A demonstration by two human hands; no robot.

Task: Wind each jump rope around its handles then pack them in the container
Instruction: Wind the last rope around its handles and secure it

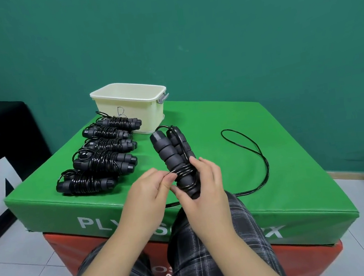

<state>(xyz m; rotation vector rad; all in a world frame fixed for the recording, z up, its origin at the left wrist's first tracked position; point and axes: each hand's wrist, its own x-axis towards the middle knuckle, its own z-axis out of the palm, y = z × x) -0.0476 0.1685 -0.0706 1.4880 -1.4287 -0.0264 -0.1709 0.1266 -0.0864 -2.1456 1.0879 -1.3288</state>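
Nearest the camera, above a plaid-trousered lap [213, 248], both hands work on one jump rope. Right hand [203, 195] wraps its fingers round the lower end of the paired foam handles [174, 157], holding the two side by side and tilted away so they act as one spool. Left hand [145, 191] pinches the black cord [181, 172] between thumb and fingertips right at the handles, where a few turns already sit; judged as mid-wind, with the pinch keeping tension so the turns lie tight.

Just beyond, the unwound cord tail [257, 153] trails off the near edge of the green padded worktop [295, 169] and loops out to the right, well apart from the other ropes, likely left free so it can feed without snagging.

Left of centre, five wound ropes [102, 154] lie in a row, each cord coiled round its paired handles, lined toward the back. They seem staged for packing, none yet inside.

Farthest on the worktop, the cream container [130, 105] stands open, lidless, touching or just beside the last rope in the row. Its inside is not visible from this angle. Green wall [209, 31] behind.
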